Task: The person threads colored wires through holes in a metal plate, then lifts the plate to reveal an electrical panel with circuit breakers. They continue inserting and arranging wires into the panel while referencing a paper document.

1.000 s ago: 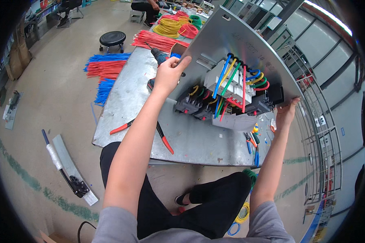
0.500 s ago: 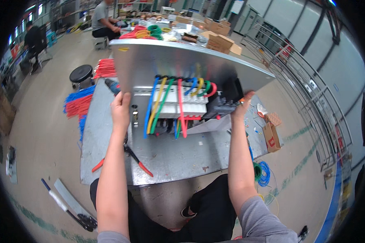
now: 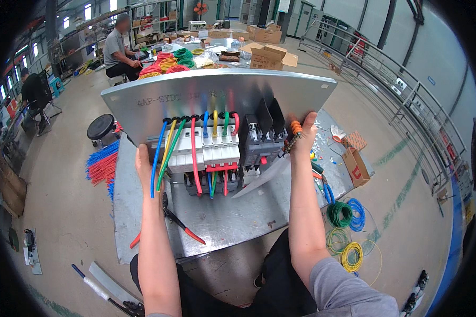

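Note:
Both my hands hold a grey metal mounting plate (image 3: 296, 92) raised and tilted over the metal table. My left hand (image 3: 144, 164) is closed on its left edge. My right hand (image 3: 304, 134) grips the right edge, thumb up, next to an orange beaded strand (image 3: 296, 127). A row of white circuit breakers (image 3: 220, 153) is mounted on the plate, with a black moulded-case breaker (image 3: 264, 143) to the right. Blue, yellow, green and red wires come through holes above them; some hang loose. A white sheet (image 3: 264, 177) hangs beneath the black breaker.
Red-handled pliers (image 3: 188, 231) lie on the metal table (image 3: 232, 227). Blue-handled pliers (image 3: 328, 191) and a cardboard box (image 3: 356, 168) sit to the right, wire coils (image 3: 351, 257) on the floor. Blue and red wire bundles (image 3: 101, 171) and a black stool (image 3: 101, 128) are left; a seated person (image 3: 119, 50) works behind.
The plate has shifted left in view and turned, its left side lower and its right side higher. Its front now shows more fully. Both hands keep their hold.

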